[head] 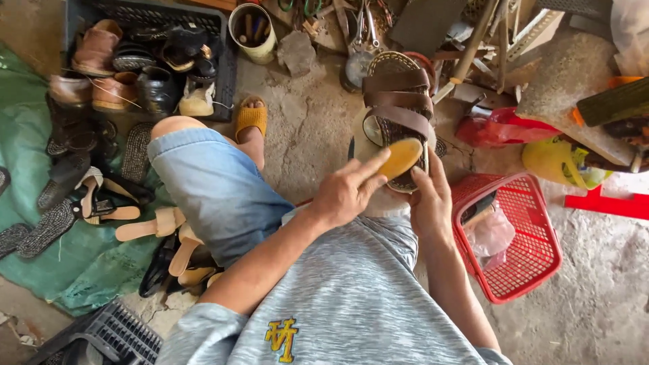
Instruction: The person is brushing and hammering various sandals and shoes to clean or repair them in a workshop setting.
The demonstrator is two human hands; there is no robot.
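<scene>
A brown strapped sandal (397, 101) with a woven insole lies heel toward me on a support in front of me. Its heel carries a yellow-orange pad (401, 157). My left hand (346, 191) rests two extended fingers on that yellow pad and presses it onto the heel. My right hand (430, 197) grips the sandal's heel edge from the right side and steadies it. Both forearms reach forward over my grey shirt. My left knee in denim shorts (209, 182) is raised at the left, with my foot in a yellow slipper (251, 118).
A red plastic basket (534, 243) stands to the right. A dark crate (223, 61) holding several shoes and more sandals on a green tarp (27, 135) lie to the left. Tools, a tin (253, 30), a red bag (503, 125) and clutter fill the far side.
</scene>
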